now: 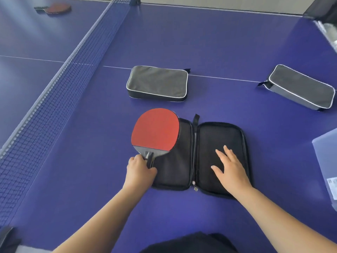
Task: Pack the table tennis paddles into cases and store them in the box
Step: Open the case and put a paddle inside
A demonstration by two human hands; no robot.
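A black paddle case (182,161) lies unzipped and spread flat on the blue table, both halves showing. My left hand (139,169) grips the short handle of a red-faced paddle (156,130), whose blade overlaps the upper left corner of the case's left half. Flat on the right half rests my right hand (230,168), fingers spread. Two zipped grey cases lie farther off: one (157,83) just beyond the open case, another (300,86) at the far right. A clear plastic box (326,161) stands at the right edge of the view.
The net (60,83) runs diagonally along the left. Beyond it, at the far left corner, lies another red paddle (57,8). A dark object (324,10) sits at the table's far right corner. A black item (7,238) shows at the bottom left.
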